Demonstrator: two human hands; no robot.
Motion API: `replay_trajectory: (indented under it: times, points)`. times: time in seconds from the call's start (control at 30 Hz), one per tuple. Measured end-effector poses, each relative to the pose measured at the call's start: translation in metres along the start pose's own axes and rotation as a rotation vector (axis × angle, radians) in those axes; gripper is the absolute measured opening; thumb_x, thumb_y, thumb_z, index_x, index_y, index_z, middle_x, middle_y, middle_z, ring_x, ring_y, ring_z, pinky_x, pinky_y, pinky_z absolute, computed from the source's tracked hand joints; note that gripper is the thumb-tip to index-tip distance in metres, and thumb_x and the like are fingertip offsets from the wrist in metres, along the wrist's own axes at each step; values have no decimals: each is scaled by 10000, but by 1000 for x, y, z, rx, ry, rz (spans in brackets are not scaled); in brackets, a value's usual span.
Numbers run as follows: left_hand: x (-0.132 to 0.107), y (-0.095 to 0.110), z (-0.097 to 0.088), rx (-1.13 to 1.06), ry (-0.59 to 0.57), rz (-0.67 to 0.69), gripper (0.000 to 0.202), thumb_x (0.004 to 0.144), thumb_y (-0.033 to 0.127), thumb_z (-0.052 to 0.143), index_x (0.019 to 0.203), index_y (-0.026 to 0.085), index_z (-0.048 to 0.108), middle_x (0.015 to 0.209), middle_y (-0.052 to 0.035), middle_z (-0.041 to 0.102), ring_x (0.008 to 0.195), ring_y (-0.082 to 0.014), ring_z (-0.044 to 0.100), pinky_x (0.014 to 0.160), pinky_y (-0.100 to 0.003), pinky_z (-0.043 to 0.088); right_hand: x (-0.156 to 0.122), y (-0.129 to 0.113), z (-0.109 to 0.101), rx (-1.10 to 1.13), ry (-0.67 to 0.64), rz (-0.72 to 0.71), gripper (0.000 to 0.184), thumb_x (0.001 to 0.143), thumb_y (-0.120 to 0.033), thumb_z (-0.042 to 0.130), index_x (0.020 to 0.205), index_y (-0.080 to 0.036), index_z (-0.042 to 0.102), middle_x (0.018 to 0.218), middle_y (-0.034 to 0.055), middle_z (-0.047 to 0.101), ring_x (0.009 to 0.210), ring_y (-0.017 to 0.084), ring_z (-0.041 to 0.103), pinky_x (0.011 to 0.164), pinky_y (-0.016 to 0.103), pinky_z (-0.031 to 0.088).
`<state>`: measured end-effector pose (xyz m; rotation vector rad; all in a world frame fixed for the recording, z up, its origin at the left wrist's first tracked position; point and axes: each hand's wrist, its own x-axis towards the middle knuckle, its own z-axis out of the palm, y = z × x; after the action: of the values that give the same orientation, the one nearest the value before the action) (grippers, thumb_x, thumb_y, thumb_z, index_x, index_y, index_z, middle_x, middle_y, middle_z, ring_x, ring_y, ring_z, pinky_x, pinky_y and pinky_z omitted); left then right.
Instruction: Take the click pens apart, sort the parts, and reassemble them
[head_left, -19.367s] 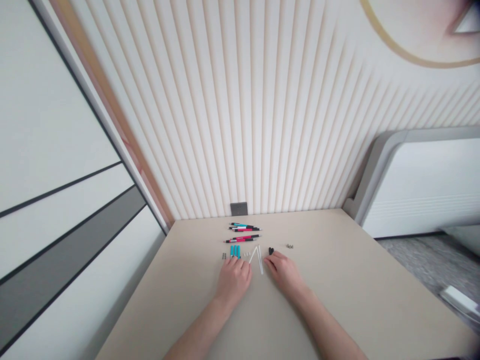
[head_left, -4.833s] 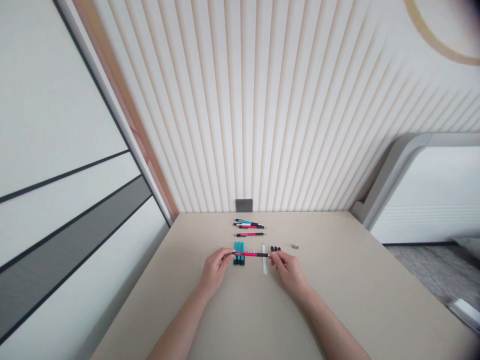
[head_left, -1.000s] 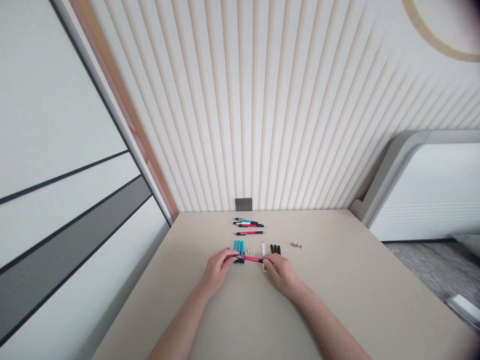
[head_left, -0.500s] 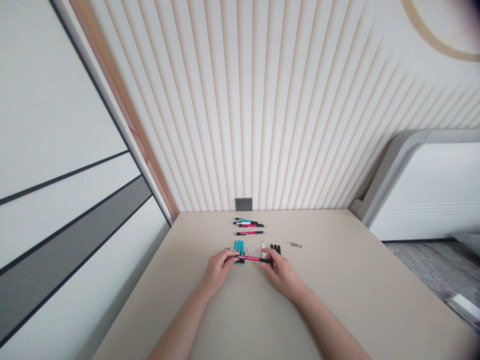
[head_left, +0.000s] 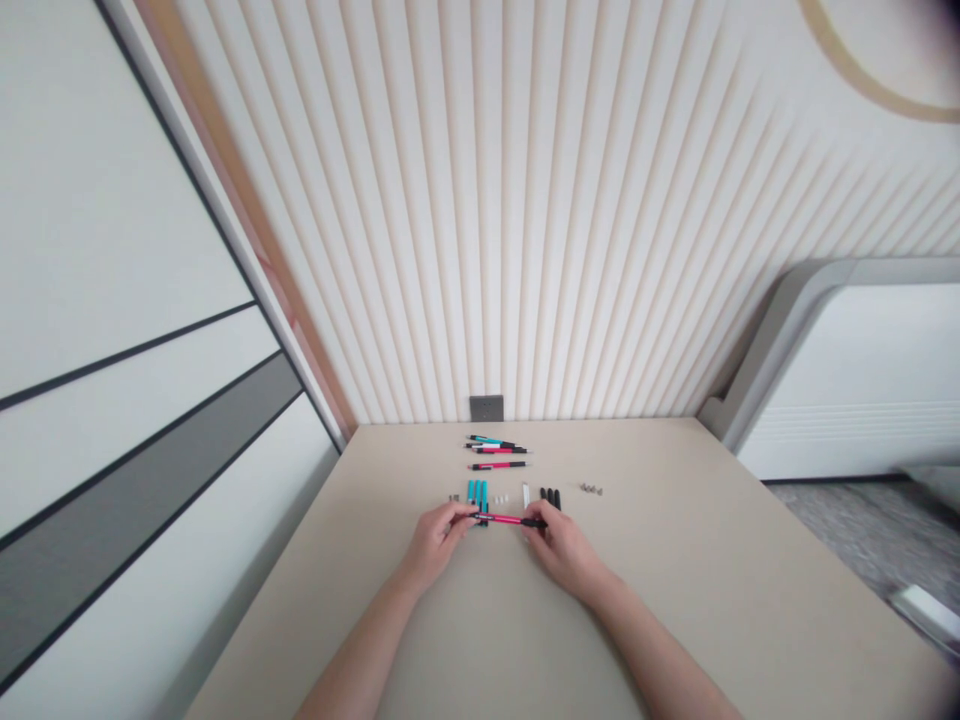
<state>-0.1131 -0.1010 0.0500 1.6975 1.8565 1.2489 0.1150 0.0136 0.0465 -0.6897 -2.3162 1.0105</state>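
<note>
Between my two hands a red and black pen (head_left: 504, 519) is held level above the table. My left hand (head_left: 438, 532) pinches its black clip end. The black grip end at the right sits in the closed fingers of my right hand (head_left: 558, 543). Just behind the pen lie several turquoise pen barrels (head_left: 478, 490), partly covered by it. Small white pieces (head_left: 501, 498) and thin white tubes (head_left: 526, 492) lie between the hands. Several black grips (head_left: 550, 496) rest beyond my right fingers. Tiny metallic parts (head_left: 454, 497) are beside my left fingertips.
Farther back on the beige table (head_left: 420, 455) lie a red and black pen (head_left: 499, 466) and a small group of pens (head_left: 495, 446). Small metal tips (head_left: 591, 489) lie off to the right. A dark socket (head_left: 487, 408) is on the ribbed wall behind the table.
The right fingers have drawn in a little around the pen's black grip end, and the pen tilts slightly more. Otherwise the hands and the parts on the table stay in place.
</note>
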Motion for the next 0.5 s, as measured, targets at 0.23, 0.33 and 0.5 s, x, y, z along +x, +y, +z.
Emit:
replay_trajectory:
  times: [0.23,0.33,0.5]
  points:
    - [0,0,0,14,-4,12,244,921,353,524,998,192,691,774,-23,696,657,-151,603,629,-245,458,1,2,2,19,-44,-65,277,995,-332,394,1036,-224,647,922,53,677,833,185,617,775,297,465]
    - [0,1,0,1,17,11,245,919,361,529,994,190,687,765,-24,686,662,-153,605,642,-250,468,1,4,1,-10,-8,-75,274,991,-337,410,979,-216,656,893,57,669,822,187,614,763,294,462]
    - [1,2,-1,-34,90,-16,251,920,380,529,1010,192,669,829,-34,691,701,-158,617,679,-263,494,1,9,-3,-53,90,-16,252,982,-339,424,929,-204,631,849,51,655,760,179,610,727,291,455]
